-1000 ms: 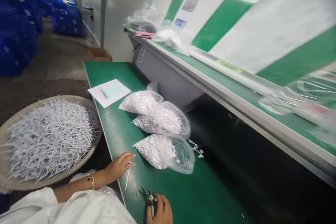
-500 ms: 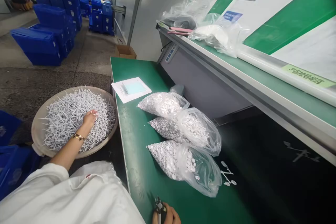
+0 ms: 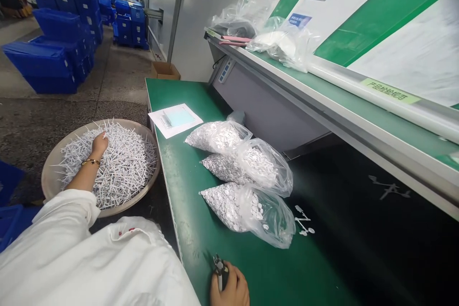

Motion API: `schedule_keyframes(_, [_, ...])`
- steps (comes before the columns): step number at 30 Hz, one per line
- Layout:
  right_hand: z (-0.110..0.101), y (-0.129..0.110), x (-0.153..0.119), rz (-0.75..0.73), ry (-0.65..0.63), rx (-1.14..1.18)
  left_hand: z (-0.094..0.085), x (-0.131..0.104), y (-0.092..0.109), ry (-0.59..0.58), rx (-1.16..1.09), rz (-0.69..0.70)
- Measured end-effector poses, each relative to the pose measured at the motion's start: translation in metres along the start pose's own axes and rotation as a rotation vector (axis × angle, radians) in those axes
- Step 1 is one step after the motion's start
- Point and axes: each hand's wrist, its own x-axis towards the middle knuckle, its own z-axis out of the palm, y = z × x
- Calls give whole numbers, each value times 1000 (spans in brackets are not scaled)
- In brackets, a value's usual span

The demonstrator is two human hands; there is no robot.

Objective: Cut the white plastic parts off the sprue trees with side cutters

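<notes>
"In the head view, which hand is nearer the white sticks [image 3: 125,169]?"

"The left hand [image 3: 100,144], right at the heap in the basin [image 3: 53,179], left of the tabletop [image 3: 190,239]; whether its grip holds any, I cannot tell."

"And the right hand [image 3: 233,289]?"

"Well apart, near and to the right, its grip closed around side cutters [image 3: 219,268], jaws pointing far."
</notes>
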Motion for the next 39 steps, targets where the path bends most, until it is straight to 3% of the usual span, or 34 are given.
schedule_keyframes(4, [1,3,1,-46,-14,-9,-7,-6,-3,28,161,26])
schedule_keyframes(8, [-4,-8,3,25,-37,49,-9,-22,10,60,260,137])
schedule_keyframes(9, [-7,-13,4,42,-48,71,-2,-31,17,72,273,209])
schedule_keyframes(11, [-12,-22,8,76,-56,111,23,-64,35,124,257,499])
schedule_keyframes(13, [-17,-31,13,117,-63,143,58,-119,58,45,109,818])
schedule_keyframes(15, [-23,-38,18,150,-51,170,91,-194,80,-257,-54,1081])
schedule_keyframes(19, [-34,-41,14,294,-3,220,128,-344,98,-1259,-191,1594])
schedule_keyframes(20, [-37,-38,7,361,29,216,134,-371,96,-1415,-185,1663])
schedule_keyframes(22, [-42,-28,-14,504,117,169,149,-412,86,-1573,-150,1707])
schedule_keyframes(25, [-50,-11,-55,649,256,12,184,-454,76,-1570,-117,1706])
schedule_keyframes(28, [-54,-1,-83,752,325,-134,230,-496,88,-1416,-49,1641])
schedule_keyframes(33, [-57,-1,-81,807,283,-183,296,-568,138,-1058,152,1431])
schedule_keyframes(39, [-60,-3,-76,854,248,-156,347,-608,171,-900,209,1374])
